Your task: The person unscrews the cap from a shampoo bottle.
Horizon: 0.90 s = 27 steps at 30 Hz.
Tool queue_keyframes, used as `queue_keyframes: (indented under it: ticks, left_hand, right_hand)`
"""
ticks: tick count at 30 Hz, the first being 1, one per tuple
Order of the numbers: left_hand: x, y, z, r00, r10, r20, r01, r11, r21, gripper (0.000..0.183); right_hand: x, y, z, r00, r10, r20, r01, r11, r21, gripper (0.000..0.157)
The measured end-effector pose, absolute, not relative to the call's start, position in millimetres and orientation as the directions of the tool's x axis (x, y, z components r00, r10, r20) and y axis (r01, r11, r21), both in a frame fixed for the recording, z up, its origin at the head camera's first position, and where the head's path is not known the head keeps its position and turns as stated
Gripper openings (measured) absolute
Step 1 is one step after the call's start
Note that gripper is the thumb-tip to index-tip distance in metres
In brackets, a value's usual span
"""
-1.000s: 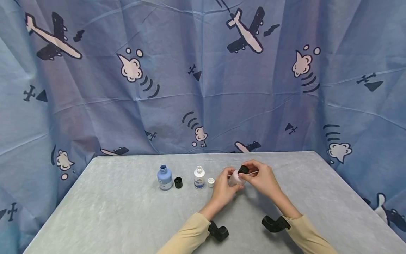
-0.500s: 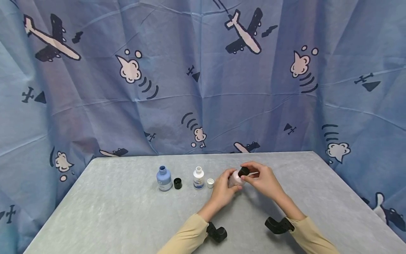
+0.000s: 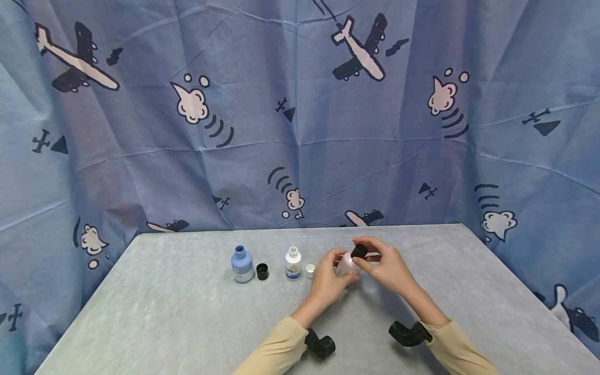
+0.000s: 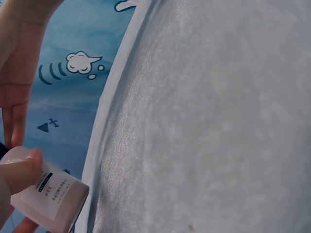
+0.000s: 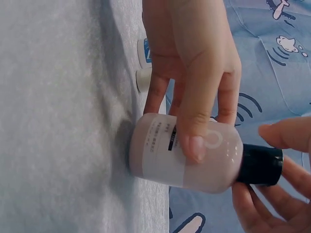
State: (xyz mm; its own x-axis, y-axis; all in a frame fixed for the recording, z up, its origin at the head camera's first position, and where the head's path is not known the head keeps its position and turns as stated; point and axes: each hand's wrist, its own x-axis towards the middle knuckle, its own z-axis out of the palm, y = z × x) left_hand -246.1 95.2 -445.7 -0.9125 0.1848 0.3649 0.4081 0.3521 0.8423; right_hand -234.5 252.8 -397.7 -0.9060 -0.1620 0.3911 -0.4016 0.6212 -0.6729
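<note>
A pale pink bottle (image 5: 204, 165) with a white label and a black screw cap (image 5: 262, 165) is held tilted over the right half of the table. My left hand (image 3: 329, 278) grips the bottle's body, its thumb across the label in the right wrist view. The cap sits at the bottle's neck, and my right hand (image 3: 386, 265) pinches it between thumb and fingers. In the left wrist view the pink bottle (image 4: 51, 196) shows at the lower left, its cap mostly hidden.
Left of the hands stand an uncapped white bottle (image 3: 293, 264) with a white cap (image 3: 310, 271) beside it, and an uncapped blue bottle (image 3: 242, 266) with a black cap (image 3: 262, 271) beside it. Behind the grey table (image 3: 164, 312) hangs a blue curtain (image 3: 262, 120) with airplanes.
The right hand's fingers and wrist have shifted slightly around the black cap. The left hand keeps its grip on the pink bottle, and the other bottles stay put.
</note>
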Motion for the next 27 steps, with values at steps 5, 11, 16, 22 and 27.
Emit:
queue_keyframes:
  ticks: [5, 11, 16, 22, 27]
  left_hand:
    - [-245.7, 95.7, -445.1, -0.914, 0.154, 0.376, 0.406, 0.37, 0.836, 0.055]
    - [-245.3, 95.4, -444.8, -0.912, 0.135, 0.386, 0.408, 0.381, 0.83, 0.055]
    - [-245.0, 94.6, -444.9, -0.914, 0.154, 0.376, 0.406, 0.385, 0.829, 0.055]
    - [-245.2, 93.4, -445.6, -0.906, 0.183, 0.382, 0.423, 0.376, 0.824, 0.053]
    - [-245.0, 91.9, -445.8, -0.898, 0.218, 0.382, 0.438, 0.369, 0.82, 0.052]
  right_hand:
    - [-234.4, 250.0, -395.7, -0.923, -0.076, 0.378, -0.332, 0.656, -0.678, 0.043]
    - [-234.7, 249.6, -394.9, -0.931, -0.052, 0.36, -0.3, 0.671, -0.678, 0.039]
    - [-236.2, 249.8, -396.1, -0.924, -0.084, 0.374, -0.338, 0.641, -0.689, 0.038]
    - [-236.8, 250.5, -395.5, -0.917, -0.12, 0.38, -0.374, 0.588, -0.717, 0.038]
    - [-236.4, 251.4, -395.7, -0.903, -0.164, 0.396, -0.415, 0.566, -0.712, 0.037]
